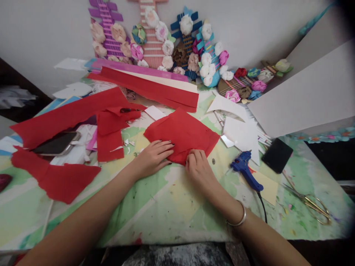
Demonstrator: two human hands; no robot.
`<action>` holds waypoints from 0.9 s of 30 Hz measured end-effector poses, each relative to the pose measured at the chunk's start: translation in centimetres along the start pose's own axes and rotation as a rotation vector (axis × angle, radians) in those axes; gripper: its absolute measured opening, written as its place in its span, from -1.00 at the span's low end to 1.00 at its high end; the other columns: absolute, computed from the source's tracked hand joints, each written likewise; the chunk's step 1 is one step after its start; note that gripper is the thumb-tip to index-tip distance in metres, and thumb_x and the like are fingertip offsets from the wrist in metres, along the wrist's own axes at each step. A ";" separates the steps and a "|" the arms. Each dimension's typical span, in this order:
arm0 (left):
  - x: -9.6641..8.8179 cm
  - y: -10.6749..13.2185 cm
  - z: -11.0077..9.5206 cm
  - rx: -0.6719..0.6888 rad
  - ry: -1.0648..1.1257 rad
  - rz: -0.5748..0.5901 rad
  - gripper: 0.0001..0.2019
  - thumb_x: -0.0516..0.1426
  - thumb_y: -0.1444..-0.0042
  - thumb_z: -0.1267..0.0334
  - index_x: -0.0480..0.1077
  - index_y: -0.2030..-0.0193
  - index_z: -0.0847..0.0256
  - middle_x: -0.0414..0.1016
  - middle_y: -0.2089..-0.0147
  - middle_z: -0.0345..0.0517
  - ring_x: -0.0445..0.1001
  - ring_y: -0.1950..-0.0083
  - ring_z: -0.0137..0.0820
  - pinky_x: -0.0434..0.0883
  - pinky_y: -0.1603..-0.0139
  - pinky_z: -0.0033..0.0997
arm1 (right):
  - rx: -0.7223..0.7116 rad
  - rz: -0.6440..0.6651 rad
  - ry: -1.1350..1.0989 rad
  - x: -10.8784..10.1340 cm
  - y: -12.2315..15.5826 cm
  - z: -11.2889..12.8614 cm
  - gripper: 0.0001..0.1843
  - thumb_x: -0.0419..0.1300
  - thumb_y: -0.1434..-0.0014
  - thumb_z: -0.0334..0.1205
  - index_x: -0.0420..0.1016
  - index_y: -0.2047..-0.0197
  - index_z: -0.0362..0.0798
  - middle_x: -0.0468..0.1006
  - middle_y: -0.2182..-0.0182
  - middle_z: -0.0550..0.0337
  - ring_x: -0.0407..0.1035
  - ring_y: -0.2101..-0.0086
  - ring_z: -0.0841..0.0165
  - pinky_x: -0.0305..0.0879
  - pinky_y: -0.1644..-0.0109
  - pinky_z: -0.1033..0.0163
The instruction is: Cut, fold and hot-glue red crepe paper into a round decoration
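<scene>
A folded piece of red crepe paper (184,135) lies in the middle of the table (155,207). My left hand (154,157) rests flat on its near left edge, fingers stretched out and pressing the paper down. My right hand (198,166) is curled at the paper's near corner, fingertips pinched on the red edge. A silver bangle (237,220) sits on my right wrist.
More red paper strips (69,116) and scraps (58,179) cover the left side, with a phone (57,143) among them. To the right lie a blue glue gun (245,170), a black phone (276,155), gold scissors (312,203) and white card (302,96). Paper-flower crafts (177,44) line the back wall.
</scene>
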State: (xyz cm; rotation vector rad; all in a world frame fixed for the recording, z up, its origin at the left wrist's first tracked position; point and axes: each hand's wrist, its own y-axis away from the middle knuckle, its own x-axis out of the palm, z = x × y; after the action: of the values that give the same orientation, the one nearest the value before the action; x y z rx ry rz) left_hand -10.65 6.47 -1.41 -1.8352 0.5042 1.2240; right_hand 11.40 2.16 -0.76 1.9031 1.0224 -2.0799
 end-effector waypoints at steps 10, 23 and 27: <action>0.1 -0.2 -0.1 0.040 -0.062 -0.047 -0.74 0.04 -0.27 0.25 0.44 0.01 0.31 0.47 -0.10 0.10 0.39 -0.17 -0.15 0.37 -0.13 -0.03 | -0.016 0.007 0.024 0.1 0.0 -0.1 -0.73 -0.08 -0.23 -0.53 0.40 0.35 -0.18 0.36 0.33 -0.11 0.15 0.25 0.14 0.18 0.20 0.05; -0.1 -0.1 -0.1 0.024 -0.016 -0.003 -0.59 0.10 -0.20 0.04 0.40 -0.04 0.33 0.42 -0.14 0.17 0.32 -0.22 -0.10 0.32 -0.18 0.00 | -0.010 -0.004 0.056 0.2 -0.1 -0.1 -0.78 -0.04 -0.22 -0.53 0.40 0.35 -0.20 0.38 0.32 -0.13 0.16 0.25 0.15 0.19 0.21 0.06; 0.1 -0.2 -0.4 0.009 -0.043 -0.038 -0.66 0.10 -0.22 0.11 0.43 0.01 0.32 0.45 -0.11 0.16 0.36 -0.19 -0.11 0.34 -0.16 -0.01 | -0.009 -0.021 0.054 0.3 -0.2 -0.1 -0.78 -0.02 -0.21 -0.52 0.41 0.36 -0.19 0.39 0.34 -0.11 0.18 0.27 0.15 0.23 0.20 0.05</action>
State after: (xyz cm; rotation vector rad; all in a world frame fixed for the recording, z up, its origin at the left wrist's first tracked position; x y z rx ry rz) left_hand -10.22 6.32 -1.35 -1.7993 0.4479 1.2312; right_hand 11.34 2.52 -0.92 1.9626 1.0652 -2.0422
